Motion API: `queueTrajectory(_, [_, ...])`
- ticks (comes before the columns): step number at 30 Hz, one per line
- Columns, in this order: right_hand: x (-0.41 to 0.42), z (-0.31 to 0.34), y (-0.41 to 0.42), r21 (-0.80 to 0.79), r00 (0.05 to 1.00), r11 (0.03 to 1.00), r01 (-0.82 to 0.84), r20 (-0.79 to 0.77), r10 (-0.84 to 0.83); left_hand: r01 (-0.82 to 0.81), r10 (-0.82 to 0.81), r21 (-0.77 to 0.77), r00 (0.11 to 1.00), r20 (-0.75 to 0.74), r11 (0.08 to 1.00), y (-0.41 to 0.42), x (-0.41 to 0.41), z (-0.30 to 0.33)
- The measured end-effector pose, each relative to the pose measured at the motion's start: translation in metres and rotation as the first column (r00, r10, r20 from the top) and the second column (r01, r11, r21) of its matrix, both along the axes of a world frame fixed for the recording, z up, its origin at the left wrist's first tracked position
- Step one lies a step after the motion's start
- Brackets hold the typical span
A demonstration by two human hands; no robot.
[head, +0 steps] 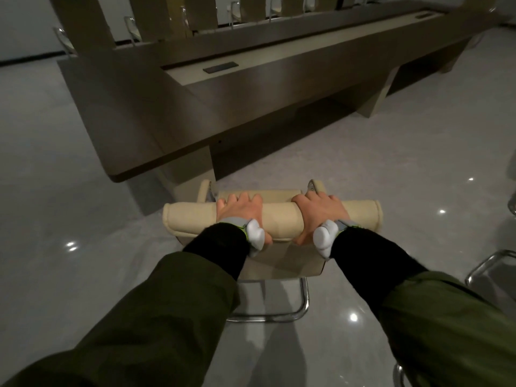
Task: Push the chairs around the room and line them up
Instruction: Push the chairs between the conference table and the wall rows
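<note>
A cream upholstered chair (279, 216) with a chrome sled frame stands right in front of me, its back toward me. My left hand (241, 212) grips the padded top roll of the backrest left of centre, fingers curled over the front and thumb behind. My right hand (318, 212) grips the same roll right of centre in the same way. The chair's armrests point at the near end of a long brown conference table (251, 88). Most of the seat is hidden behind the backrest.
The table runs away to the upper right. Several chairs (195, 15) with tall brown backs line its far side. Chrome frames of other chairs (491, 272) show at the right edge. Glossy grey floor (69, 219) lies open to the left and ahead right.
</note>
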State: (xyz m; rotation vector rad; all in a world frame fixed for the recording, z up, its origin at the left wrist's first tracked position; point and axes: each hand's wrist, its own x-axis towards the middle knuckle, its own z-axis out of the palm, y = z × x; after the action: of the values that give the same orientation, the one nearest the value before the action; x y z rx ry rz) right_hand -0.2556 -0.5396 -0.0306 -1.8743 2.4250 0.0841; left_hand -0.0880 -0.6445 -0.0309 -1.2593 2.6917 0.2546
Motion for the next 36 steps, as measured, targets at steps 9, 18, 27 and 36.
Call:
queueTrajectory(9, [-0.075,0.0,-0.034,-0.039,0.995,0.995,-0.096,0.011,0.097,-0.073,0.073,0.002,0.997,0.01,0.997,-0.023,-0.066,0.004])
queueTrajectory(18, [-0.119,-0.018,-0.083,-0.066,0.996,0.994,-0.082,-0.047,0.079,-0.088,0.087,0.034,0.995,0.04,0.996,-0.071,-0.107,0.002])
queueTrajectory(27, [-0.174,-0.014,-0.147,-0.04,0.996,0.997,-0.059,-0.064,0.056,-0.091,0.091,-0.033,0.996,-0.007,0.995,-0.132,-0.16,-0.001])
queueTrajectory(36, [-0.222,0.0,-0.228,-0.002,0.999,0.999,-0.046,0.011,0.046,-0.078,0.077,-0.104,0.997,-0.011,0.991,-0.211,-0.212,-0.005])
